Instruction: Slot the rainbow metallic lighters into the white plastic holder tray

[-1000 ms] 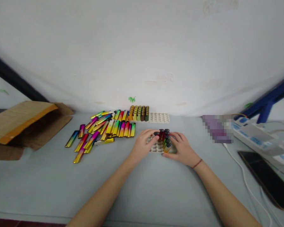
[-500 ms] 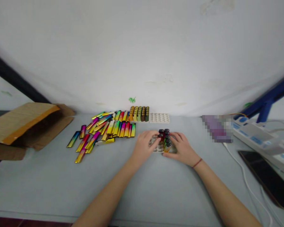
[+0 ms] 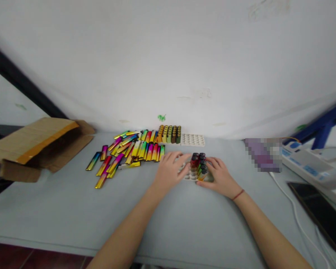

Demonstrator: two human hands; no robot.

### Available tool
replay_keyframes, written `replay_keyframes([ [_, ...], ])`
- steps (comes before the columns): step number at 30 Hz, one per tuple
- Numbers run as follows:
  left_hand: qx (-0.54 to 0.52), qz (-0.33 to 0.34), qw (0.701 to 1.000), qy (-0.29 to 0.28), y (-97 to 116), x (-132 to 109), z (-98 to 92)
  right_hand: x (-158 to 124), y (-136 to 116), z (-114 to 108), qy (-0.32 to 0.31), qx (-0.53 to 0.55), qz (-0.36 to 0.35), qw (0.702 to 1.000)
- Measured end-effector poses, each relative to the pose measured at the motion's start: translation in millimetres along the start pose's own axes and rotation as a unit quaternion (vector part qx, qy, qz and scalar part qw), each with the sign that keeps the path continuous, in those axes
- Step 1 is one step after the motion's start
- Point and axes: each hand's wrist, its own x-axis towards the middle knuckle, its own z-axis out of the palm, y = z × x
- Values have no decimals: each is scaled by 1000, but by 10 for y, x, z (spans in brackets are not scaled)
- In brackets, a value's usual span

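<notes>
While the left hand hovers with parted fingers beside the white holed tray, holding nothing that I can see, the right hand curves round that tray's right edge, thumb at the near corner; whether it actually grips, I can't tell. Black-topped lighters stand upright along this edge, with dark red lighters next to them toward the far edge. If the holes hold them loosely, a brush from the left fingers could tip the red ones into their neighbours. Uneven pressure from the right hand might skid the tray across the counter. Over toward the counter's far left corner, loose metallic lighters overlap at odd angles, so tugging one carelessly could set others sliding.
</notes>
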Motion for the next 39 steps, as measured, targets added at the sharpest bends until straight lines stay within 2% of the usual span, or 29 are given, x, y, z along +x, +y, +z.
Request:
replay_keyframes([
  [1, 11, -16, 1000, 18, -70, 12, -90, 0, 1, 0, -1, -1, 2, 1000],
  [3, 49, -89, 992, 74, -279, 11, -322, 2, -2, -2, -4, -2, 4, 1000],
  [4, 82, -136, 983, 96, -411, -8, -452, 3, -4, -4, -5, -2, 4, 1000],
  [6, 165, -231, 953, 106, -696, -89, -708, 5, -11, -9, -5, -2, 3, 1000],
  [8, 235, -335, 909, 83, -957, -207, -916, 5, -14, -13, -2, -1, 3, 1000],
  [10, 260, -430, 864, 28, -1152, -324, -1049, 3, -11, -13, 1, -1, 2, 1000],
  [11, 253, -458, 852, -5, -1223, -373, -1085, 1, -8, -12, 2, 0, 2, 1000],
  [14, 211, -480, 849, -70, -1365, -464, -1101, -4, 3, -5, 5, 0, 0, 1000],
  [17, 195, -470, 858, -66, -1442, -495, -1063, -8, 6, -1, 7, -2, -2, 1000],
  [21, 184, -483, 856, -19, -1387, -460, -1068, -9, 0, -1, 8, -4, -3, 1000],
  [23, 185, -468, 862, 62, -1272, -390, -1070, -8, -3, -1, 8, -3, -2, 1000],
  [25, 177, -420, 875, 161, -1121, -287, -1032, -6, -4, -2, 8, -2, -1, 1000],
  [26, 157, -392, 886, 189, -1042, -232, -992, -5, -4, -2, 8, -1, -1, 1000],
  [29, 64, -310, 927, 203, -816, -88, -795, -3, -5, -3, 5, -2, -1, 1000],
  [31, -36, -295, 934, 199, -683, -33, -628, -4, -8, -6, 4, -4, 0, 1000],
  [33, -164, -300, 923, 177, -566, -12, -463, -5, -13, -11, 4, -5, 1, 1000],
  [35, -282, -306, 895, 159, -465, -14, -315, -5, -19, -16, 2, -4, 1, 1000],
  [39, -410, -335, 835, 152, -307, -27, -109, -4, -22, -18, 1, 0, 2, 1000],
])
